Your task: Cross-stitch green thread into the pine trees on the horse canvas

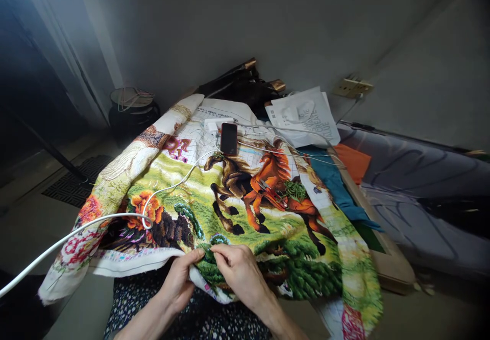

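A large cross-stitch cloth [191, 176] with horses, flowers and green foliage spreads over the lap and the surface ahead. My left hand [178, 281] grips its near edge, thumb on top and fingers underneath. Just to the right, my right hand [239, 273] is closed in a pinch right above the green stitching, close to the left thumb. Whatever sits between those fingertips is too small to make out. On the stitched horses lie a bundle of green thread [294, 190] and red-handled scissors [272, 193]. A phone [228, 139] rests on the cloth farther back.
A thick white cable [92, 221] loops across the cloth from the left. Behind the phone sits a white power strip [219, 122] with thin cords. A white bag [304, 118], teal fabric [337, 187] and a wall socket [350, 87] are at the right. A dark stool [132, 107] stands back left.
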`<control>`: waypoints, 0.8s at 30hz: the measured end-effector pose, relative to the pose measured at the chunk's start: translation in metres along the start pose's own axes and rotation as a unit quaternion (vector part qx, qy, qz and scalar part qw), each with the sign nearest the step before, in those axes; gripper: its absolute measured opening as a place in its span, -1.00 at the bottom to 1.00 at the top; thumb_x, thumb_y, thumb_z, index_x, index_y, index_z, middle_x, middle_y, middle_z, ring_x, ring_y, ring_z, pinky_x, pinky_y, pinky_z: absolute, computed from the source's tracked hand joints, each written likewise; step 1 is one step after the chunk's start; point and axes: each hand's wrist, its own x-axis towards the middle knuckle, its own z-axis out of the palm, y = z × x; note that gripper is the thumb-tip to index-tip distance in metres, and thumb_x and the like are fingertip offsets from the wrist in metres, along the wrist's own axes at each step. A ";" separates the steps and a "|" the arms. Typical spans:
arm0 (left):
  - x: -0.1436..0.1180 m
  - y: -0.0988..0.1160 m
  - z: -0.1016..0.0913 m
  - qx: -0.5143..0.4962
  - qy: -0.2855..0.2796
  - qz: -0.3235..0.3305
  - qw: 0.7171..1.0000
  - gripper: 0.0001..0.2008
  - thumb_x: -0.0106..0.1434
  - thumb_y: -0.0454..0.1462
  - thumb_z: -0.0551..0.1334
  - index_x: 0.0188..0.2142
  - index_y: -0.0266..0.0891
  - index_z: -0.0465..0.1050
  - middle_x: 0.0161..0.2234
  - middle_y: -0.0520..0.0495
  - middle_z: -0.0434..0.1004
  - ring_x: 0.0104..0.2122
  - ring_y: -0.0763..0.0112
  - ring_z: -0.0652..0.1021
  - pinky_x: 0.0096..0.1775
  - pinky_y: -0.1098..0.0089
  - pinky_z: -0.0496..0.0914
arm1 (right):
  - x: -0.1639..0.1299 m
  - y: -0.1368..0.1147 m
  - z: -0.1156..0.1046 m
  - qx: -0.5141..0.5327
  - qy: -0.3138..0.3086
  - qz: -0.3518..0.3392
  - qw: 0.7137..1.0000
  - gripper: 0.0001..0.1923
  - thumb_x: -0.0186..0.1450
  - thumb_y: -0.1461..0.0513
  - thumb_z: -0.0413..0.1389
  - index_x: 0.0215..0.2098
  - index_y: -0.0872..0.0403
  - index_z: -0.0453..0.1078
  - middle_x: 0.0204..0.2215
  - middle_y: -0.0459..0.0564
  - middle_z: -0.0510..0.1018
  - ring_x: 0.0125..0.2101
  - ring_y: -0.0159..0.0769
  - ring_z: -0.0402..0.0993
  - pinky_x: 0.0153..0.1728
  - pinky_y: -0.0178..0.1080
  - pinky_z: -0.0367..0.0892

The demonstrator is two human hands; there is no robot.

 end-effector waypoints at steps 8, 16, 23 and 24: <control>-0.004 -0.001 0.003 0.002 -0.001 0.038 0.999 -0.85 -0.18 -0.38 0.44 -0.53 -0.41 0.59 -0.56 -0.04 0.60 -0.51 0.46 0.51 -0.36 0.48 0.39 | 0.006 -0.012 0.017 -0.130 -0.008 0.008 0.991 -0.82 0.34 0.36 -0.01 -0.23 0.10 0.43 -0.54 -0.02 0.59 -0.50 -0.21 0.56 -0.50 -0.30 0.17; -0.007 -0.013 0.001 0.001 -0.005 0.086 0.996 -0.83 -0.15 -0.32 0.45 -0.52 -0.35 0.57 -0.49 -0.03 0.61 -0.44 0.40 0.54 -0.29 0.42 0.41 | -0.009 -0.002 0.026 0.048 0.128 -0.053 0.989 -0.80 0.38 0.29 -0.06 -0.09 0.10 0.35 -0.32 0.07 0.58 -0.44 -0.27 0.51 -0.42 -0.29 0.34; -0.013 -0.006 0.014 0.012 0.001 0.046 0.999 -0.83 -0.14 -0.32 0.44 -0.50 -0.36 0.56 -0.53 -0.10 0.62 -0.41 0.21 0.60 -0.23 0.26 0.46 | -0.063 0.004 0.084 0.221 -0.127 -0.103 0.962 -0.75 0.34 0.12 0.06 -0.45 0.01 0.45 -0.48 -0.12 0.53 -0.47 -0.36 0.46 -0.35 -0.31 0.41; -0.015 -0.005 0.017 0.003 0.000 0.038 0.999 -0.83 -0.14 -0.32 0.43 -0.50 -0.36 0.56 -0.51 -0.12 0.63 -0.37 0.17 0.61 -0.19 0.23 0.46 | -0.062 0.006 0.088 0.229 -0.147 -0.040 0.961 -0.79 0.34 0.11 0.09 -0.36 0.02 0.47 -0.40 -0.10 0.55 -0.41 -0.34 0.48 -0.31 -0.28 0.43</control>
